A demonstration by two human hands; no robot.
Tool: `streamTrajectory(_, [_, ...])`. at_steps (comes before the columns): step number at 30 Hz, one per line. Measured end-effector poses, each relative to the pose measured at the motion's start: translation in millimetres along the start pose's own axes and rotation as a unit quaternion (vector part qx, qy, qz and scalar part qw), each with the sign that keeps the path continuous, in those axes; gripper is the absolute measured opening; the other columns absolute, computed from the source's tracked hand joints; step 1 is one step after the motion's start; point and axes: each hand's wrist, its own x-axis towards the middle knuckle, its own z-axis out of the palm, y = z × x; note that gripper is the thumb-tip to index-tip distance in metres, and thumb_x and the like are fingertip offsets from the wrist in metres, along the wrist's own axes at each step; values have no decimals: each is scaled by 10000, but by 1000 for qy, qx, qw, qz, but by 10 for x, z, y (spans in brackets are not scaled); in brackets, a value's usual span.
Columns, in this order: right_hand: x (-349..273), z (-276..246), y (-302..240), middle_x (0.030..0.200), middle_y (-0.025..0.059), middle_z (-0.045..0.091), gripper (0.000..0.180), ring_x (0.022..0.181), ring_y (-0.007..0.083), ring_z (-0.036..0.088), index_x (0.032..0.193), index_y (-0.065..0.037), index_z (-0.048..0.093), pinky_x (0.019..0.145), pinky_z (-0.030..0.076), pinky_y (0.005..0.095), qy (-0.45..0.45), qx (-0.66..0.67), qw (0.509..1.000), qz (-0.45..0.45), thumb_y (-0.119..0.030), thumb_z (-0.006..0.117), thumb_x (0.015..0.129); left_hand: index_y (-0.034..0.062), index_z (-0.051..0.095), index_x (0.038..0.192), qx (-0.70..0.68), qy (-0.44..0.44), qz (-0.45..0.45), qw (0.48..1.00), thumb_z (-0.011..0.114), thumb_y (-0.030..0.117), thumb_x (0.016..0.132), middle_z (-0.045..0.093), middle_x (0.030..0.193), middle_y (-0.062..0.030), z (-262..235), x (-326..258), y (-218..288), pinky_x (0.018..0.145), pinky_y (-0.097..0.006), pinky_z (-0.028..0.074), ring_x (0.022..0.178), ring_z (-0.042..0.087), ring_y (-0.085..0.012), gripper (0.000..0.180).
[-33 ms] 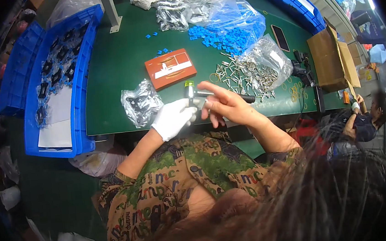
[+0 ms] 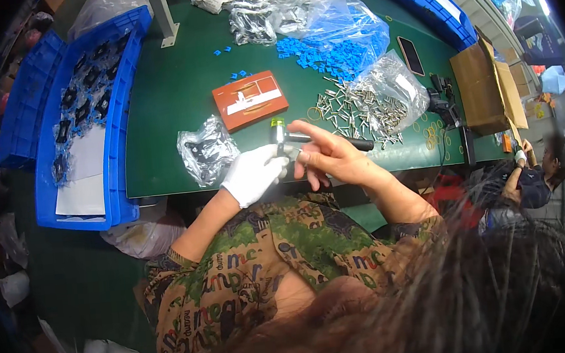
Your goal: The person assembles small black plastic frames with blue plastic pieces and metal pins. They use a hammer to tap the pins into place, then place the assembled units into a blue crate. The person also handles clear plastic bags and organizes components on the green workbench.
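My left hand (image 2: 253, 173), in a white glove, is closed near the table's front edge, its fingertips around something small that I cannot make out. Beside it, my bare right hand (image 2: 341, 160) has its index finger stretched out and thumb apart, the other fingers loosely bent. The thumb tip comes close to the gloved fingertips. Just beyond both hands lies a hammer (image 2: 278, 134) with a yellow-green face, its black handle running right behind my right fingers. A reddish-brown box (image 2: 250, 117) stands behind the hammer. Left of my glove is a clear bag with dark parts (image 2: 203, 151).
Many metal pins (image 2: 357, 111) and small blue pieces (image 2: 322, 55) are heaped behind my right hand near plastic bags. A phone (image 2: 410, 56) and cardboard box (image 2: 486, 85) are on the right. A blue crate (image 2: 112, 185) stands left. Another person (image 2: 531, 178) works far right.
My right fingers and thumb have shifted very slightly. Everything else looks the same.
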Motion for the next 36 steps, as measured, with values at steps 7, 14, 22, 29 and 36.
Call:
streamTrajectory(7, [47, 159, -67, 830, 49, 673, 606, 585, 103, 613, 1566, -138, 244, 522, 464, 256, 5, -15, 1000, 27, -110, 532, 1034, 119, 695, 1170, 164, 73, 108, 978, 592, 278, 983, 716, 961, -168, -4, -113, 179, 723, -426, 555, 842, 691, -383, 267])
streamTrajectory(14, [102, 258, 45, 763, 64, 655, 573, 618, 138, 627, 1523, -122, 338, 572, 490, 311, 90, -195, 976, -37, -157, 595, 1012, 96, 698, 1101, 246, 82, 133, 957, 576, 313, 987, 718, 969, -160, 35, -126, 147, 731, -440, 556, 852, 692, -377, 274])
streamTrajectory(22, [248, 58, 285, 898, 122, 679, 364, 794, 308, 668, 1326, -112, 588, 709, 529, 417, 129, -337, 904, -227, -197, 648, 977, 100, 736, 1069, -91, -85, -83, 989, 548, 330, 1029, 672, 767, -2, -117, -226, 219, 626, -268, 518, 643, 615, -106, 301])
streamTrajectory(29, [249, 147, 405, 890, 86, 621, 291, 795, 308, 643, 1145, -83, 645, 653, 520, 419, 89, -473, 810, -335, -64, 689, 859, 41, 743, 1162, -79, -142, -128, 978, 571, 255, 1030, 678, 739, -27, -238, -252, 212, 573, -242, 485, 620, 593, -81, 305])
streamTrajectory(36, [276, 221, 546, 888, 66, 659, 234, 775, 275, 665, 1061, -75, 668, 644, 536, 387, 147, -465, 783, -386, -52, 699, 830, 47, 759, 1128, -74, -146, -119, 979, 597, 270, 1019, 681, 726, -31, -241, -238, 111, 565, -241, 482, 604, 588, -81, 297])
